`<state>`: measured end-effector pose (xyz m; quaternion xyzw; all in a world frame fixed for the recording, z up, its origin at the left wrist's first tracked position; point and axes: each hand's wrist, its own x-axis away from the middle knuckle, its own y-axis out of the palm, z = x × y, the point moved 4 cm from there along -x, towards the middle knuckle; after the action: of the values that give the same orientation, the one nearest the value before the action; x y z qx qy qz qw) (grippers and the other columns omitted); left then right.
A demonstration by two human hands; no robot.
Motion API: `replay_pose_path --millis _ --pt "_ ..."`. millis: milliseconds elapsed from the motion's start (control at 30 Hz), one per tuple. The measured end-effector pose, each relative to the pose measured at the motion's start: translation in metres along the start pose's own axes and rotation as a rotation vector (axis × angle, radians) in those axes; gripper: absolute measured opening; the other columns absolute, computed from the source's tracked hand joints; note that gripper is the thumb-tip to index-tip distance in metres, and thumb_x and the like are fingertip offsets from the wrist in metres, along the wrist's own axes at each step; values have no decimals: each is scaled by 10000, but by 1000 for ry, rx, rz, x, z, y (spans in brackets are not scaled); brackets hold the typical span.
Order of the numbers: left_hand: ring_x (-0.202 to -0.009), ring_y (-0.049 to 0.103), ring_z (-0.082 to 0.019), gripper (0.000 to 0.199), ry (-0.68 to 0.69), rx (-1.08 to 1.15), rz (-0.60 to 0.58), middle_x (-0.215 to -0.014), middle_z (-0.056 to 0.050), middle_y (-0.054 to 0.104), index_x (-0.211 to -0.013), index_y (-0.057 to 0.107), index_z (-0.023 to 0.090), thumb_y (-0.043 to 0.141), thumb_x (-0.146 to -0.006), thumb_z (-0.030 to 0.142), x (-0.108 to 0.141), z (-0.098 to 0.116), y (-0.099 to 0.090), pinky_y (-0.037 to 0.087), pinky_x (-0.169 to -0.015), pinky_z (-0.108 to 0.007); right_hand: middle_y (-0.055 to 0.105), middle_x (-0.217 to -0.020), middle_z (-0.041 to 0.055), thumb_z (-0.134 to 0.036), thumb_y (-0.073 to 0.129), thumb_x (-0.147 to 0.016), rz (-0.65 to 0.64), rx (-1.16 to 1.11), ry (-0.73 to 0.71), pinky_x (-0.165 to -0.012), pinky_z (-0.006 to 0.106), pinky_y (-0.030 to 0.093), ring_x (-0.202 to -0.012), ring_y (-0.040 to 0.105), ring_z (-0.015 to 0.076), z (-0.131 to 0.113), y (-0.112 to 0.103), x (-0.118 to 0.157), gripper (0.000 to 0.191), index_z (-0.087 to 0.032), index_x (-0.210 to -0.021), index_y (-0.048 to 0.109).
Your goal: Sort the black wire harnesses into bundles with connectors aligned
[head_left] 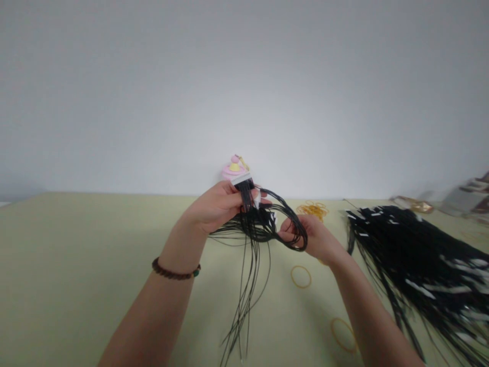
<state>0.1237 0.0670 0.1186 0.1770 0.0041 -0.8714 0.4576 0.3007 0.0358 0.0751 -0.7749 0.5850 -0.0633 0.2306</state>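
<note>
In the head view, a black wire harness (260,227) is held above the table between both hands. My left hand (219,204) is closed on its wires just below a white multi-pin connector (241,178). The fingers of my right hand (305,234) are closed around the looped wires on the right side. Loose wire ends hang from the middle of the bundle toward the table's front. Small white pieces show among the wires near my left fingers; their kind is hard to make out.
Many black wire harnesses with white connectors lie piled (412,250) at the right. A heap of yellow rubber bands (313,209) sits behind my right hand, and single bands (301,277) lie nearer. A pink and yellow object (234,167) stands against the wall. The table (95,265) is pale green.
</note>
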Motion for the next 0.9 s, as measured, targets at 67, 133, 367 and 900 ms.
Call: replay_pose_path --millis 67,133,367,900 --pt "-767 609 -168 186 -6 -14 -4 -820 -75 670 -789 649 127 708 -690 274 0 0 0 440 -747 -299 481 -536 -40 -358 675 -668 -16 17 -7 -463 198 351 -488 416 69 -2 1 1 263 -154 -607 521" --pt "-717 586 -148 183 -16 -47 2 -812 -76 669 -764 656 125 705 -688 284 -1 0 0 430 -702 -283 521 -572 -28 -278 664 -656 -14 29 -15 -504 206 391 -521 455 77 -3 2 1 179 -151 -620 543" --pt "-678 546 -133 191 -14 -98 98 -743 -59 653 -705 648 117 719 -649 285 -1 -1 -3 403 -675 -276 583 -644 -9 -236 693 -625 -20 -64 -28 -592 240 440 -606 534 106 4 -9 3 149 -150 -665 579" --pt "-838 628 -177 145 -48 -232 -18 -880 -63 696 -815 672 151 635 -750 275 -5 -10 3 460 -807 -304 614 -1030 79 -297 700 -723 38 -227 -177 -763 297 469 -908 577 165 -18 -31 22 184 -178 -781 572"
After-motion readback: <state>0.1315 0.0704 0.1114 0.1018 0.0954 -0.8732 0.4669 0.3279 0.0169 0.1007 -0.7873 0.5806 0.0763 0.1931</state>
